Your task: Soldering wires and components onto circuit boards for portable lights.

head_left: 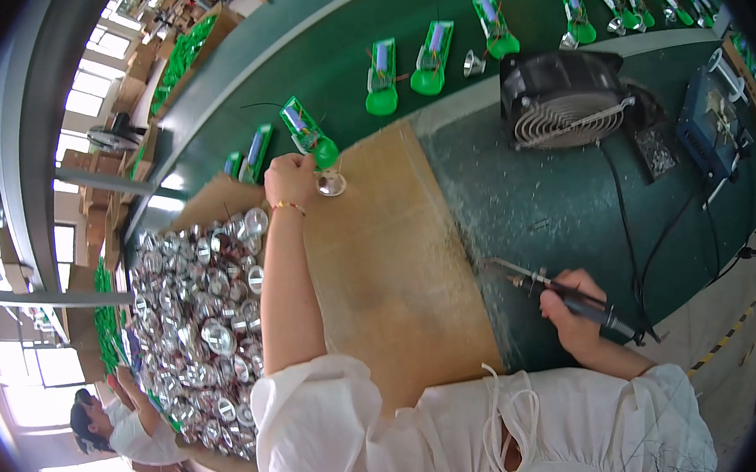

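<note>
My left hand (290, 177) is stretched out to the edge of the green belt (328, 53), closed on a green board assembly (309, 135) with a shiny metal reflector cup (331, 185) right beside the fingers. A thin bracelet circles that wrist. My right hand (565, 305) rests near my body and grips a soldering iron (569, 296), its tip pointing left over the worn green bench top (535, 197). A brown cardboard sheet (389, 262) lies between my two arms.
A heap of silver reflector cups (198, 321) lies left of my arm. More green assemblies (431, 59) ride along the belt. A black fan (562, 97) and a blue soldering station (711, 121) stand at the right, cables trailing. Another person (109, 426) sits at lower left.
</note>
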Available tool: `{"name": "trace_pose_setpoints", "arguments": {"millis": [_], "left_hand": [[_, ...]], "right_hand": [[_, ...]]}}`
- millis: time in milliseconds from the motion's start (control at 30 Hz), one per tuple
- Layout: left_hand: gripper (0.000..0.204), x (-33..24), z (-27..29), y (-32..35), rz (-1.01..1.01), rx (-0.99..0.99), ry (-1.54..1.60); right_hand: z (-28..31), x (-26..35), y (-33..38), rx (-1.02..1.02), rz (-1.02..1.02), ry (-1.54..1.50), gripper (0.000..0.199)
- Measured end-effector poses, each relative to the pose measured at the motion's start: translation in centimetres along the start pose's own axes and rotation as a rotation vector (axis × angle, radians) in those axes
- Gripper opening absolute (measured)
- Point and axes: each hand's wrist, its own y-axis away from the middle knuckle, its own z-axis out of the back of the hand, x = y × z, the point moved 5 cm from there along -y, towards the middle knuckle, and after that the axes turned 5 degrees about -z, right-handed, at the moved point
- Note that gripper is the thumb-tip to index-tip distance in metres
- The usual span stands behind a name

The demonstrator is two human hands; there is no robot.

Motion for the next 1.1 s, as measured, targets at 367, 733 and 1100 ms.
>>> {"name": "trace_pose_setpoints", "arguments": {"millis": [367,733,1100], "left_hand": [[0.044,-13.7,-5.3,-7.3,-0.456,-0.155,0.248],[0.008,-12.9,-4.9,1.0,-0.460,-0.109,0.229],[0.010,-6.0,1.2,24.6,-0.122,-0.099,0.355]], "right_hand": [[-0.4,0.5,-1.5,0.084,0.053,0.006,0.021],[0.1,-0.7,-0.6,0.019,-0.132,-0.036,0.018],[-0.6,0.7,-1.6,-0.081,-0.108,-0.094,0.013]]}}
